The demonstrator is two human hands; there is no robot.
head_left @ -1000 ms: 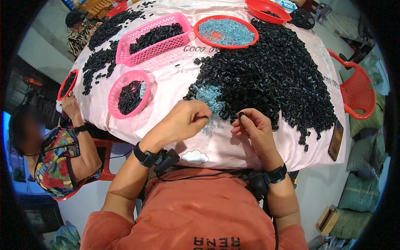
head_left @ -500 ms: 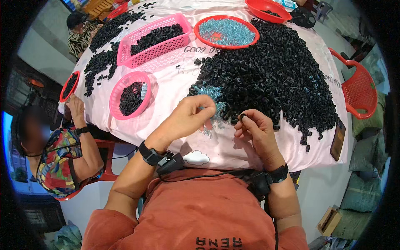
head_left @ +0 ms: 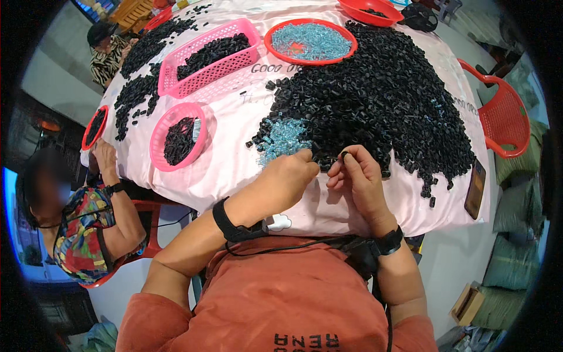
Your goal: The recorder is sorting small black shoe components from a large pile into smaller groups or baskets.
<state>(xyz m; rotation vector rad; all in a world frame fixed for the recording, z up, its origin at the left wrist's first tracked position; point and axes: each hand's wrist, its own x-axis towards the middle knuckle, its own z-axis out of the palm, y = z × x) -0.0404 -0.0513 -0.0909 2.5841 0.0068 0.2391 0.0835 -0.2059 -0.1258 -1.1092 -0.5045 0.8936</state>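
Observation:
My right hand (head_left: 362,179) pinches a small black plastic piece (head_left: 344,155) between thumb and forefinger, just above the near edge of the black heap. Close by on its left, my left hand (head_left: 288,180) has its fingers pressed together; whatever is between them is too small or hidden to make out. Beyond the left hand lies a little pile of shiny pale-blue coil springs (head_left: 282,139). A big heap of black plastic pieces (head_left: 381,97) spreads from there across the right side of the table. The two hands are slightly apart.
A red tray of springs (head_left: 354,49), a pink rectangular basket (head_left: 205,79) and a round pink basket (head_left: 157,149) stand on the cloth-covered table (head_left: 234,126). A phone (head_left: 475,190) lies at the right edge. Another person (head_left: 94,229) sits at the left; a red chair (head_left: 505,126) stands right.
My left hand has moved right and slightly down, away from over the spring pile and towards my right hand. The right hand still pinches the black piece. The view has shifted slightly.

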